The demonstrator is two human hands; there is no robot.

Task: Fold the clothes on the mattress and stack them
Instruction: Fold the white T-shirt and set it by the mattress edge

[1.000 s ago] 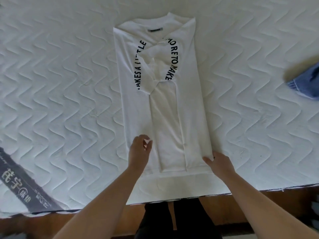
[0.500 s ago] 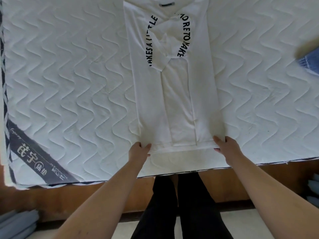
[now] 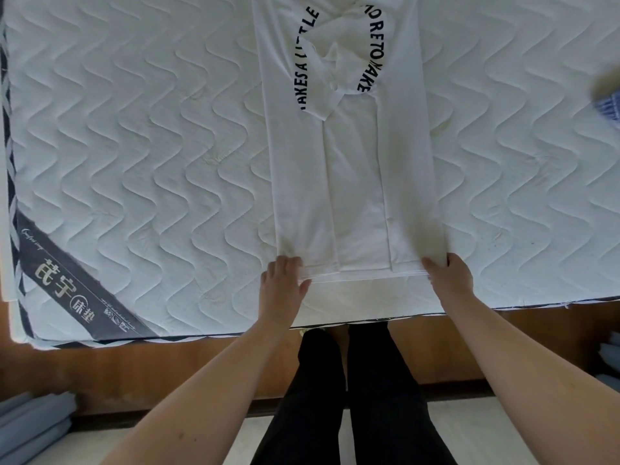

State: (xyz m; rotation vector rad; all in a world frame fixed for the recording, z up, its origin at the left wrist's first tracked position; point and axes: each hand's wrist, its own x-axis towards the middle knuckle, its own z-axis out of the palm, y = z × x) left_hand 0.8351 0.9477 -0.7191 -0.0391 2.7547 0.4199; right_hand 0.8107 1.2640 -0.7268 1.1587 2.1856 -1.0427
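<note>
One white quilted mattress (image 3: 134, 146) fills most of the view, with a grey label band (image 3: 77, 280) across its near left corner. On it lies one white T-shirt (image 3: 352, 162) with black lettering, its sides folded in to make a long strip; the long axis runs straight away from the person, collar end far, hem at the near edge of the mattress. A bit of one blue garment (image 3: 609, 105) shows at the right edge, well apart from the shirt. Two hands are at the hem's corners: the left hand (image 3: 283, 280) pinches the left corner, the right hand (image 3: 449, 273) grips the right corner, fingers curled on the cloth. The person's two black trouser legs (image 3: 352, 397) stand below.
</note>
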